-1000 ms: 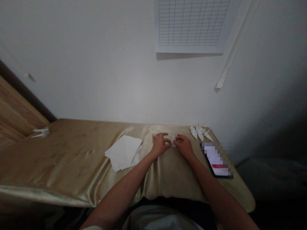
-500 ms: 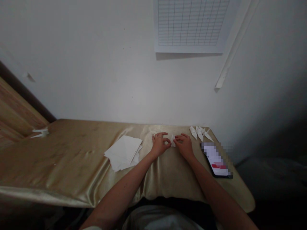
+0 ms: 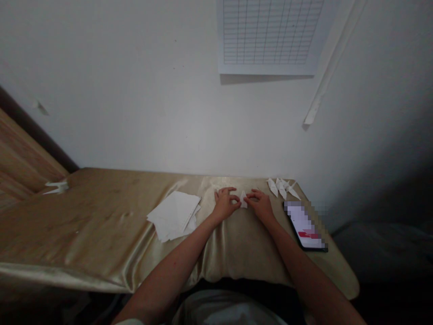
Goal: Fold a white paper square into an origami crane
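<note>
A small folded white paper (image 3: 243,199) is between my two hands, low over the gold tablecloth (image 3: 237,243). My left hand (image 3: 226,203) pinches its left side between thumb and forefinger, the other fingers stretched forward. On the opposite side my right hand (image 3: 260,203) is closed on the paper's right edge with its fingertips. The paper's finer folds are too small to make out. Several folded paper cranes (image 3: 282,188) lie in a row beyond my right hand. To the left of my left forearm is a stack of white paper sheets (image 3: 174,214).
A phone (image 3: 304,225) with a lit, blurred screen lies right of my right forearm. White scissors (image 3: 57,187) lie at the table's far left, by a wooden panel (image 3: 23,158). The wall behind bears a printed grid sheet (image 3: 270,36) and a white strip (image 3: 324,85).
My right hand's fingers have shifted slightly on the folded paper, and more of the paper shows between the hands. The left hand stays in nearly the same place.
</note>
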### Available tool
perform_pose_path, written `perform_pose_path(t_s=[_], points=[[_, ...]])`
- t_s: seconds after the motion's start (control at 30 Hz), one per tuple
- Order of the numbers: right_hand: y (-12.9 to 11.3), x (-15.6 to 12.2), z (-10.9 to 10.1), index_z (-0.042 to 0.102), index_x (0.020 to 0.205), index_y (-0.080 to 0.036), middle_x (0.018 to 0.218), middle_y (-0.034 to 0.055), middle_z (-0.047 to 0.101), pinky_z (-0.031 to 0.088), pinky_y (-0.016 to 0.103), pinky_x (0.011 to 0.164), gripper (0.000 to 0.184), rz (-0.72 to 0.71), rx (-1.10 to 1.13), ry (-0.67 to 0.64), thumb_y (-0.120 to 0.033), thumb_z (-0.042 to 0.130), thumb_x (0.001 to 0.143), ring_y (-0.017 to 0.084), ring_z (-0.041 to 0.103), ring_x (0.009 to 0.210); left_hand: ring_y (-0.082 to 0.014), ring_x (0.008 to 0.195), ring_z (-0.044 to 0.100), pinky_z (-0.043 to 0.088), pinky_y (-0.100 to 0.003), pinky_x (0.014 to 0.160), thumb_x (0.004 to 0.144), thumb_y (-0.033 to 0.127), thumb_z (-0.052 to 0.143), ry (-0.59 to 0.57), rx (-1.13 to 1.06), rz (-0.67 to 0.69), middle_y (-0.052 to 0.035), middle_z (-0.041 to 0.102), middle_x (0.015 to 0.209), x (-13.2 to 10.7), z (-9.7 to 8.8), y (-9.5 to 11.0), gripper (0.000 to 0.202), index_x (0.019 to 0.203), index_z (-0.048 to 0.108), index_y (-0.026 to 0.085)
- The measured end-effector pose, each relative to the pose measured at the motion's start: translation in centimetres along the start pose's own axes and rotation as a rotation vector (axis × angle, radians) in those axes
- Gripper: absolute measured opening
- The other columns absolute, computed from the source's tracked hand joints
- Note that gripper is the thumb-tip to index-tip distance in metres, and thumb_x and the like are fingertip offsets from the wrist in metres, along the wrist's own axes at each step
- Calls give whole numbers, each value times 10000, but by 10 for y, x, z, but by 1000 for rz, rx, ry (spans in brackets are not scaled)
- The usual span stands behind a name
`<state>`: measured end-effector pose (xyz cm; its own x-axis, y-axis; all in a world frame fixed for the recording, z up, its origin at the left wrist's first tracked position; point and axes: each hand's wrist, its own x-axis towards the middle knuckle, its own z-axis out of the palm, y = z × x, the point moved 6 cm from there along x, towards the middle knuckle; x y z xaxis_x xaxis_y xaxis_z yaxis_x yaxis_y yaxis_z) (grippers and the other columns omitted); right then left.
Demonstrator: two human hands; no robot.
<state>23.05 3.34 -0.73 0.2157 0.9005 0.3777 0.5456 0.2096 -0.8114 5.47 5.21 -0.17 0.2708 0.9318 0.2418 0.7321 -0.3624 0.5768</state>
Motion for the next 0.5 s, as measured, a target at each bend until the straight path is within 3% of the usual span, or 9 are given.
perform_pose_path(t_s=[0.5], points=[[-1, 0, 1, 750, 778, -239, 1040, 69, 774, 395, 533, 1120, 125, 45, 115, -39, -322, 735, 685, 310, 639, 1206, -308, 1402, 432, 107, -650, 1238, 818, 269, 776, -41, -24, -12, -4, 615, 1408, -3, -3, 5, 33, 803, 798, 288]])
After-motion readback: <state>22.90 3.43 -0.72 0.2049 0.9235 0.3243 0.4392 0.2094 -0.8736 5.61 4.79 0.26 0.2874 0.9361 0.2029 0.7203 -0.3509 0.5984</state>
